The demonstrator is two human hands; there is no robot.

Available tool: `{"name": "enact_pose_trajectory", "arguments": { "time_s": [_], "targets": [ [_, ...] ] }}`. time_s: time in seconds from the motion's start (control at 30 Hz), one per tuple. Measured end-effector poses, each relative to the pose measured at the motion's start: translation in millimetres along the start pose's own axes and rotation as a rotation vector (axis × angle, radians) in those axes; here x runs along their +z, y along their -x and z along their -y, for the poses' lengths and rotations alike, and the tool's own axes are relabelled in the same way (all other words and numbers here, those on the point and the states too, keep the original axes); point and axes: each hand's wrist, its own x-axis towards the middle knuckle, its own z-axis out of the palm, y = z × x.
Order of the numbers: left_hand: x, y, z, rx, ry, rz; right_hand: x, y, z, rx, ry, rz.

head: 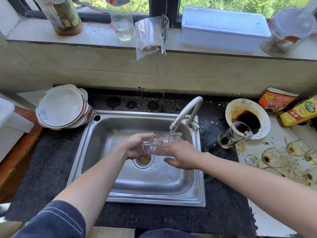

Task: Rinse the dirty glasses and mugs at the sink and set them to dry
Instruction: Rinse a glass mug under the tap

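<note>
A clear glass mug (pixel 160 143) lies on its side over the steel sink (pixel 142 188), its mouth under the tap (pixel 185 114), where water runs into it. My left hand (pixel 137 146) grips the mug's base end, fingers curled over the top. My right hand (pixel 181 155) cups it from below on the right, near the rim. A dirty glass mug (pixel 233 136) with dark residue stands tilted on the counter to the right of the sink. Several stained wine glasses (pixel 288 157) lie further right.
Stacked plates (pixel 61 107) sit at the sink's left corner. A dirty bowl with dark sauce (pixel 247 115) and seasoning packets (pixel 291 107) are at the right. The window sill holds bottles (pixel 122 19), a bag of sticks (pixel 149 36) and a white tray (pixel 223 28).
</note>
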Motion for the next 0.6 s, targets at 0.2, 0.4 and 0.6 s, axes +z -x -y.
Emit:
{"name": "enact_pose_trajectory", "arguments": {
  "time_s": [0.2, 0.4, 0.6],
  "targets": [
    [2, 5, -6, -0.046, 0.046, 0.007, 7, 1, -6, -0.067, 0.014, -0.167],
    [8, 5, 1, 0.191, 0.066, -0.130, -5, -8, 1, 0.260, -0.587, -0.208],
    [13, 3, 0, 0.167, -0.384, -0.407, -12, -10, 3, 0.291, -0.861, -0.216]
  ]
}}
